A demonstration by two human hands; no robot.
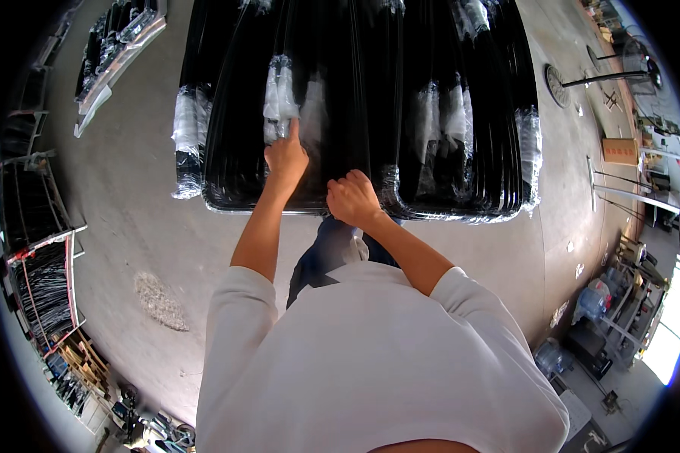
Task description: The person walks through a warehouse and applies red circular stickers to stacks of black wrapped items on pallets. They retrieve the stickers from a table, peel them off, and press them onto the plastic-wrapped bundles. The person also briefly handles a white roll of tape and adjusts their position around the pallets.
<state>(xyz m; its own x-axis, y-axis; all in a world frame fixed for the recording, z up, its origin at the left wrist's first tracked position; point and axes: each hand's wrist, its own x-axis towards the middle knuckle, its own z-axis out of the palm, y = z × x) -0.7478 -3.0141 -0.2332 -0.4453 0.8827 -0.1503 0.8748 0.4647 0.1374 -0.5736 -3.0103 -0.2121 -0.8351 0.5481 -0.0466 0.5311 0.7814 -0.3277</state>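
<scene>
A large stack of black tubular frames (340, 113) with rounded corners lies before me, bound with clear plastic film. White padding under the film (279, 90) wraps some of the tubes. My left hand (285, 160) is over the left half of the stack, its index finger stretched out onto the lower end of that padding, the other fingers bent. It appears to hold nothing. At the stack's near edge, right of the left hand, my right hand (353, 198) has its fingers curled in; what lies under them is hidden.
Another wrapped bundle (117, 49) sits on a white-edged support at the far left. Racks of black parts (49, 294) line the left side. On the right are a pedestal fan (642, 72), a cardboard box (619, 151) and a shelf with water jugs (593, 298).
</scene>
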